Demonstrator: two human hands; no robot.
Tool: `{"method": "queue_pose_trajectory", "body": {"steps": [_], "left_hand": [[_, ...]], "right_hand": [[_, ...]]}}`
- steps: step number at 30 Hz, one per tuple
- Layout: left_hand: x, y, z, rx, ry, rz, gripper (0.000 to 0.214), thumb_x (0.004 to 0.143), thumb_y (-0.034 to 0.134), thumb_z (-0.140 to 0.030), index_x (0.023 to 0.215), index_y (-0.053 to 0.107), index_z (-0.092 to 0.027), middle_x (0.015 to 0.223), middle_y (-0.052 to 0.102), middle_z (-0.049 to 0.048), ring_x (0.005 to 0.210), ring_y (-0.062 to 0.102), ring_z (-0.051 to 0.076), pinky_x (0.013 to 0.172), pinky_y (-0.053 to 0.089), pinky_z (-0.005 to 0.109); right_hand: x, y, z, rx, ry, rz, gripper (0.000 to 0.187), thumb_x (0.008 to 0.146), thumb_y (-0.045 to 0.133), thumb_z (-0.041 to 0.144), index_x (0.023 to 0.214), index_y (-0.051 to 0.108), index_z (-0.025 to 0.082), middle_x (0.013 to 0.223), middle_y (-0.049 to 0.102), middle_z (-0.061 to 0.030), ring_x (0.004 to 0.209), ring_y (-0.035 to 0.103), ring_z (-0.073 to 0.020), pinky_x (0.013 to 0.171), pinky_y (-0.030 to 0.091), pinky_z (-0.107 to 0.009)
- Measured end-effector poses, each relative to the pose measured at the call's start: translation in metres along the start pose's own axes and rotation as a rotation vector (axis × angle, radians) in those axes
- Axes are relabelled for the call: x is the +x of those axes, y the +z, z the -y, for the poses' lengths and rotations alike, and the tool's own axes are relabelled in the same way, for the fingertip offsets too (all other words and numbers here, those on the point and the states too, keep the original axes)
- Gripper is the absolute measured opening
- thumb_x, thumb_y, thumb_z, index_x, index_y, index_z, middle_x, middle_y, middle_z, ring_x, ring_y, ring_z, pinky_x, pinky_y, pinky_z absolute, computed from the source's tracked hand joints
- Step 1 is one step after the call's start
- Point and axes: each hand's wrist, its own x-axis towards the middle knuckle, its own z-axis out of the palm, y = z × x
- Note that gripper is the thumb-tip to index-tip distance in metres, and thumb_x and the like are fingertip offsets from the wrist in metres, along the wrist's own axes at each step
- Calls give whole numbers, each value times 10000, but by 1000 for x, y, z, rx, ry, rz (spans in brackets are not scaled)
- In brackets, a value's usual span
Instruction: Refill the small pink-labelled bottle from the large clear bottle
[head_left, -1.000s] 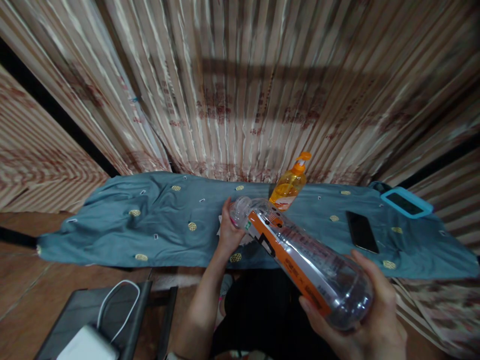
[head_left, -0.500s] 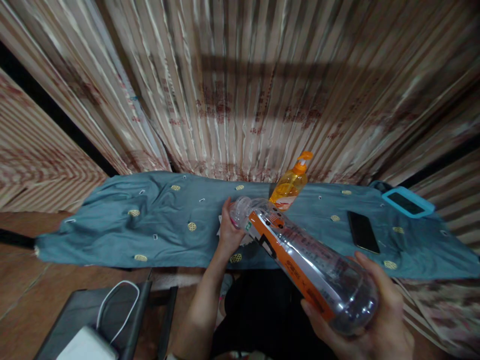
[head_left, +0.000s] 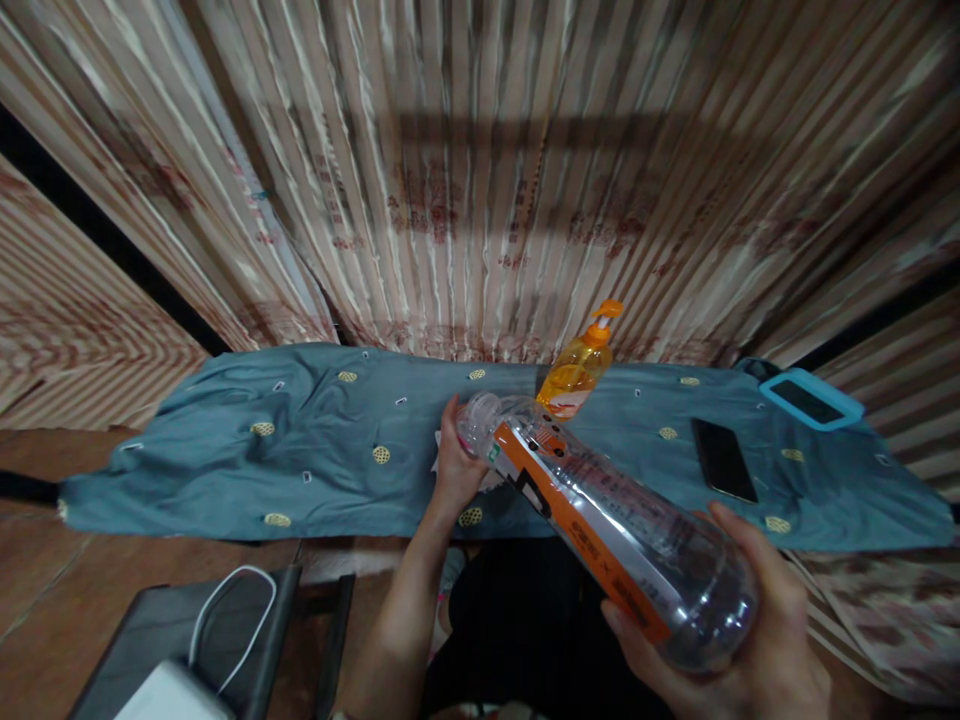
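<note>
In the head view, a large clear bottle [head_left: 600, 545] with an orange label is held aslant across the centre and lower right of the frame, its neck toward the centre and its base toward the lower right. The neck end is grasped by the left hand [head_left: 459, 462]; whether anything else is gripped there cannot be told, though a bit of pink is seen at the palm. The base is clasped between the thumb and fingers of the right hand [head_left: 757, 630]. Some white, ragged-edged material [head_left: 492, 478] is partly hidden behind the left hand.

Across the middle of the frame, a table [head_left: 187, 465] is covered with blue-green cloth patterned with yellow motifs. On it, an orange pump bottle [head_left: 574, 378] is placed just right of centre, near the patterned curtain [head_left: 480, 150] by which the upper frame is filled. At right, a black phone [head_left: 724, 460] is laid flat, with a blue-framed device [head_left: 812, 398] beyond it. At lower left, a white box [head_left: 176, 695] and a looped white cable [head_left: 262, 612] are supported by a dark stool [head_left: 142, 620].
</note>
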Motion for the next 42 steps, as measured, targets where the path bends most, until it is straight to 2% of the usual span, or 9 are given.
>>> {"method": "queue_pose_trajectory", "body": {"steps": [3, 8, 13, 17, 21, 25, 27, 35, 42], "left_hand": [[0, 0, 2, 9, -4, -5, 1007, 730, 866, -357, 1570, 330, -212, 1441, 618, 163, 1336, 640, 336, 1213, 473, 542], [1, 2, 7, -13, -10, -21, 1029, 686, 875, -319, 1553, 329, -228, 1463, 599, 161, 1362, 620, 353, 1229, 451, 567], [1, 2, 7, -17, -7, -16, 1005, 705, 861, -329, 1549, 327, -210, 1456, 606, 172, 1349, 631, 350, 1217, 463, 563], [1, 3, 6, -9, -22, -26, 1034, 687, 890, -350, 1554, 342, -223, 1450, 612, 159, 1347, 634, 354, 1212, 474, 556], [1, 3, 6, -16, -19, -11, 1075, 679, 904, -364, 1575, 327, -228, 1439, 621, 149, 1343, 640, 350, 1212, 479, 549], [1, 3, 5, -19, -8, -16, 1026, 700, 872, -336, 1564, 330, -218, 1443, 620, 156, 1343, 641, 349, 1215, 474, 555], [1, 3, 4, -23, 2, -19, 1004, 708, 859, -321, 1554, 332, -204, 1436, 625, 166, 1328, 651, 349, 1204, 482, 557], [0, 3, 5, -6, -11, -23, 1026, 709, 877, -335, 1569, 329, -215, 1451, 611, 165, 1335, 644, 349, 1209, 475, 566], [0, 2, 7, -17, 3, -20, 1014, 714, 870, -336, 1563, 330, -211, 1447, 611, 167, 1339, 638, 351, 1211, 470, 569]], "right_hand": [[-1, 1, -4, -12, -4, -1, 989, 927, 603, 826, 1641, 373, 182, 1393, 604, -129, 1098, 688, -311, 808, 584, -383], [-1, 1, -5, -24, -9, -15, 981, 927, 573, 852, 1638, 381, 204, 1407, 599, -111, 1070, 695, -275, 768, 593, -338], [-1, 1, -3, -3, -10, -5, 990, 922, 614, 826, 1646, 364, 199, 1399, 602, -121, 1079, 696, -294, 800, 587, -365], [0, 0, 0, -10, 5, -12, 979, 937, 563, 848, 1631, 386, 181, 1365, 616, -127, 1086, 697, -295, 858, 595, -381], [0, -1, 2, -24, 26, 12, 996, 923, 562, 866, 1633, 381, 192, 1391, 601, -137, 1056, 695, -306, 772, 580, -387], [-1, -2, 4, -17, 38, 6, 1010, 911, 574, 874, 1637, 375, 200, 1368, 620, -120, 1110, 690, -324, 839, 578, -406], [-2, -1, 3, -1, 54, 11, 1020, 900, 585, 877, 1640, 372, 209, 1380, 617, -117, 1109, 690, -332, 817, 572, -406], [-3, 1, 0, 24, 39, 3, 1012, 903, 627, 839, 1644, 369, 200, 1362, 629, -114, 1083, 700, -319, 827, 575, -402], [0, -1, 4, -26, 27, -3, 1000, 927, 562, 865, 1637, 376, 186, 1335, 637, -111, 1064, 705, -289, 818, 585, -367]]}}
